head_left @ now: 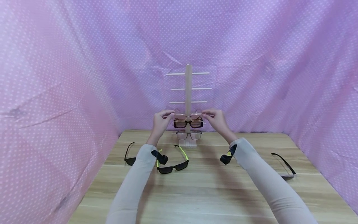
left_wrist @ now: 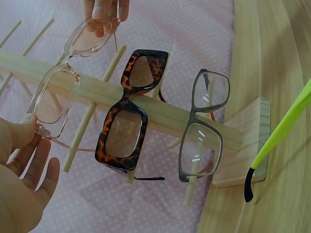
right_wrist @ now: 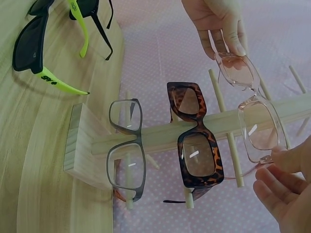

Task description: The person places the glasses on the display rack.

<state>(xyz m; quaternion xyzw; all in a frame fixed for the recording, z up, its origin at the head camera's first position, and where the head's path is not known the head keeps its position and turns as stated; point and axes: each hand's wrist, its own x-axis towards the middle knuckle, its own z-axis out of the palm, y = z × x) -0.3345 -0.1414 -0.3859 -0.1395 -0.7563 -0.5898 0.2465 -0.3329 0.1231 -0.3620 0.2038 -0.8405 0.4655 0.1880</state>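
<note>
A pair of clear pink-framed glasses is held level in front of the wooden display stand. My left hand pinches the corner of the frame at one end. At the other end my right hand pinches the opposite corner between thumb and fingers. Just below on the stand hang tortoiseshell glasses with tinted lenses. Lower still, grey-framed glasses hang near the base. In the wrist views, the pink frame is close to a pair of pegs.
Black sunglasses with yellow-green temples lie on the wooden table before the stand. Other dark sunglasses lie at left, partly behind my sleeve, and another pair at right. Pink dotted cloth hangs around the table.
</note>
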